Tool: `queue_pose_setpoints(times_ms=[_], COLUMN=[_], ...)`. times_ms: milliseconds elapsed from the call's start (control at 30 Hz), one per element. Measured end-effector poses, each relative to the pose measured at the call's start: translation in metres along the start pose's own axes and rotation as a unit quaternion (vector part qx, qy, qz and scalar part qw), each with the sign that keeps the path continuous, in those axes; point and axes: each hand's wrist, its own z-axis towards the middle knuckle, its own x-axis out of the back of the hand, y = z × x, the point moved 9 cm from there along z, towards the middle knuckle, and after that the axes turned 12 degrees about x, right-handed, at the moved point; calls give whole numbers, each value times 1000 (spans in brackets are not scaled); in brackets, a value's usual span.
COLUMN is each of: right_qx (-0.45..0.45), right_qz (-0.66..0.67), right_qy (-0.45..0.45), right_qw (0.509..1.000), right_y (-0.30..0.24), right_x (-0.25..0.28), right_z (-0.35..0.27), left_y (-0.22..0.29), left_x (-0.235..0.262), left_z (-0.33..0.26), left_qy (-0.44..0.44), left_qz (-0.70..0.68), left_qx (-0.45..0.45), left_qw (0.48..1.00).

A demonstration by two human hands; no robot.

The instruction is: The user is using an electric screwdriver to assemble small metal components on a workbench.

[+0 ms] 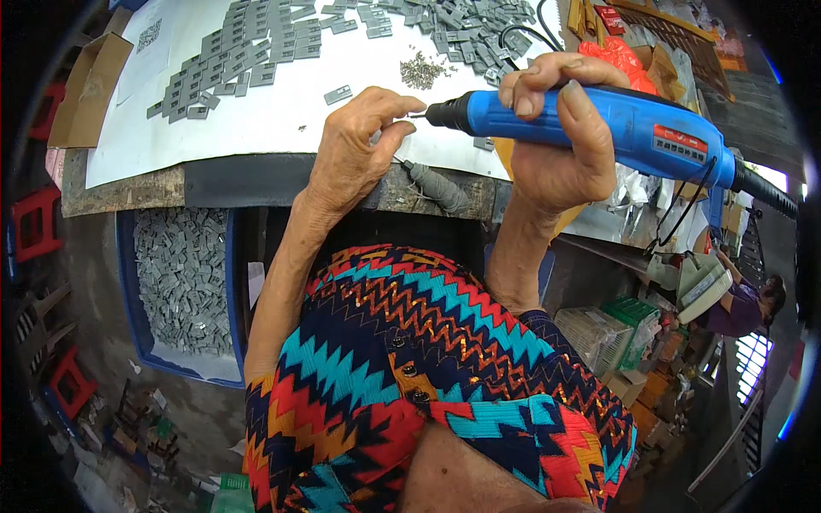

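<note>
My right hand (560, 167) is wrapped round a blue electric screwdriver (633, 124), held level above the table with its bit pointing left. At the bit's tip, the thumb and forefinger of my left hand (351, 154) are pinched together. Whatever they hold is too small or hidden to name. Beyond the bit lies a heap of tiny screws (423, 72). A single flat grey plastic piece (338, 94) rests just past my left hand. More such pieces stand in staggered rows (248, 47) to the left, and a loose pile of them (483, 34) lies at the far right.
A tool with a cord-wrapped handle (440, 188) lies at the table's near edge (256, 181). Below it at left, a blue bin (128, 299) holds many grey pieces. A cardboard box (90, 90) stands left, a red plastic bag (611, 58) right. Another person (744, 308) is farther right.
</note>
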Motion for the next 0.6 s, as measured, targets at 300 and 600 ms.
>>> queue_pose_setpoints(times_ms=[300, 600], right_qx=[-17, -27], right_qz=[11, 34], right_qy=[-21, -43], right_qw=[1000, 998], right_y=[-2, -4], right_x=[-3, -1], right_z=[-1, -1], left_y=[-3, -26], left_x=[5, -1], left_z=[-5, -9], left_qy=[12, -41], left_qz=[-26, -152], left_qx=[24, 168], left_qw=[999, 973])
